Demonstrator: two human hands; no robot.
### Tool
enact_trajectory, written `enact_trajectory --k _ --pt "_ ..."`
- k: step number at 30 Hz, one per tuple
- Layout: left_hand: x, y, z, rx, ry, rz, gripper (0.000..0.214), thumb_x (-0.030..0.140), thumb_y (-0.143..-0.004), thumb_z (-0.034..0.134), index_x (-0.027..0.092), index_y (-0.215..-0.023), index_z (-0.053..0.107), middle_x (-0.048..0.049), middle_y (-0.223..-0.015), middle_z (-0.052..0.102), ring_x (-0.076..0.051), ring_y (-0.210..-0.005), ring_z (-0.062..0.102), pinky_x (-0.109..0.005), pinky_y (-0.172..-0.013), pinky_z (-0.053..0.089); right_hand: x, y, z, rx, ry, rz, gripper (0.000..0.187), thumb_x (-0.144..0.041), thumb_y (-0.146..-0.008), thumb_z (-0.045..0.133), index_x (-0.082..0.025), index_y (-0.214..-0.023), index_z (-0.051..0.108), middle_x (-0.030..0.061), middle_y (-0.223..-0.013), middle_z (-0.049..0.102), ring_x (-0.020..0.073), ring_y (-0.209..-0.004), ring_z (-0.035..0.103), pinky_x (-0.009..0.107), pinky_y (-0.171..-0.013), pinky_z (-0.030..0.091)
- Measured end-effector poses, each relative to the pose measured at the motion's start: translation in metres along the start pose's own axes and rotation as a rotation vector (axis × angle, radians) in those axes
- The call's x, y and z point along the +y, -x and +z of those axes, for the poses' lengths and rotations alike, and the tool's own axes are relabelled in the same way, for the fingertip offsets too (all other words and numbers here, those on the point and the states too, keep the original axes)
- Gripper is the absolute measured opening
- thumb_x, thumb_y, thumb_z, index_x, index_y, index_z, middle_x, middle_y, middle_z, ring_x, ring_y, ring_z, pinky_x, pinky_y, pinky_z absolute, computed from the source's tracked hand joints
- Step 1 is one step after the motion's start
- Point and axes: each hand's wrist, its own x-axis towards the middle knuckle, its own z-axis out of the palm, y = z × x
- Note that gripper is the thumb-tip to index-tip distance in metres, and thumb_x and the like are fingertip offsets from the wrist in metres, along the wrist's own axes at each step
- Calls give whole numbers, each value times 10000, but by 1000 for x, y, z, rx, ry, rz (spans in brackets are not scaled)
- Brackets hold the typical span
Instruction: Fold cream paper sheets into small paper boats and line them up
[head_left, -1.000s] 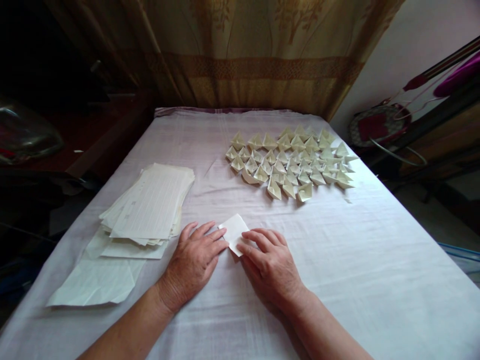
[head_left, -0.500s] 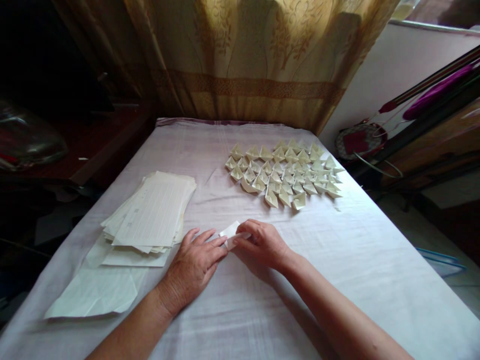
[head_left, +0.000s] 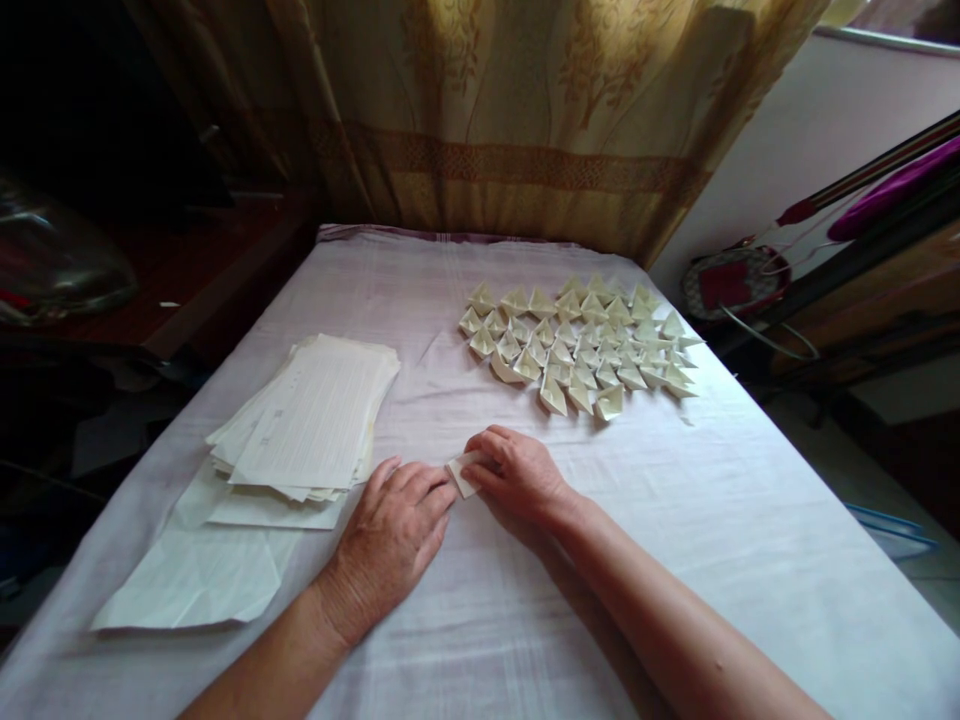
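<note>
- Paper piece (head_left: 460, 479), folded down pretty small, is pinched in the right hand (head_left: 517, 475), thumb on the near side and fingers curled round; that grip is kept narrow, and a good part of the piece is covered by it.
- Left hand (head_left: 397, 525) is laid palm-down just left of the grip, fingers loosely spread, nothing clasped. Its fingertips are placed right by the paper's left corner; whether it's actually being touched can't really be told.
- Paper boats (head_left: 581, 352), a whole bunch of them, are lined up in rough rows beyond the grip and off to its right, packed close together.
- Paper stack (head_left: 315, 415), kinda messy, is piled left of the grip, past the left hand; lines can be made out on the top sheet.
- Creased sheet (head_left: 195, 580) is left poking out on the near side of that stack, farther left from the grip.
- Everything listed is laid out on a pale cloth (head_left: 480, 630), and a gold-brown curtain (head_left: 510, 110) is hung way beyond the grip.
</note>
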Motion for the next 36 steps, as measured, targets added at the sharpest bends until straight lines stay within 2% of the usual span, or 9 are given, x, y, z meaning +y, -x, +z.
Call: enact_trajectory --k 5,8,18,21,26,30,34,36 --pt "2 -4 -3 -46 -51 0 380 140 -886 552 249 -1247 595 -41 -1141 678 -223 -1078 585 -462 -1090 311 -2 -3 -4 -45 43 9 91 -204 -821 675 -201 -911 682 17 -868 672 153 -766 618 235 -672 404" --pt "3 -4 -3 -83 -64 4 394 144 -874 576 250 -1252 606 -40 -1144 674 -235 -1082 580 -473 -1089 298 -2 -4 -5 -66 45 7 87 -208 -821 680 -202 -908 684 15 -868 673 153 -771 620 235 -670 399" --pt "3 -3 -1 -97 -78 -1 376 153 -883 576 256 -1241 622 -40 -1168 665 -232 -1097 577 -477 -1099 282 -4 -5 -8 -84 -1 39 141 -202 -801 711 -211 -942 699 0 -873 647 132 -735 599 229 -662 390" --pt "4 -3 -1 -100 -91 -14 363 169 -882 585 260 -1230 632 -48 -1171 669 -237 -1101 583 -476 -1097 294 -4 -5 -7 -58 -1 45 134 -214 -810 711 -213 -943 698 2 -886 638 133 -740 599 234 -663 393" --pt "5 -2 -1 -91 -120 -10 355 212 -889 602 275 -1237 633 -42 -1342 624 -269 -1253 522 -480 -1108 293 -2 -2 -2 -6 23 25 163 -254 -803 730 -214 -955 686 18 -924 631 154 -795 612 252 -700 431" --pt "4 -3 -3 -153 -133 -16 382 233 -890 616 298 -1266 620 -20 -1336 639 -295 -1267 517 -519 -1097 307 1 5 6 157 46 -33 242 -266 -793 740 -200 -1009 655 64 -1009 624 203 -904 607 305 -786 483" --pt "7 -7 -7 -181 -146 -33 398 195 -883 610 312 -1263 626 -18 -1312 653 -302 -1250 533 -544 -1092 323 4 12 12 251 57 -137 56 -246 -884 621 -203 -909 647 102 -1099 615 217 -980 588 344 -876 487" --pt "9 -7 -8 -181 -152 -43 389 188 -883 606 310 -1250 636 -17 -1302 661 -306 -1250 536 -554 -1095 321 4 15 11 245 78 -154 71 -253 -895 604 -205 -869 648 105 -1128 615 225 -1006 581 368 -912 466"
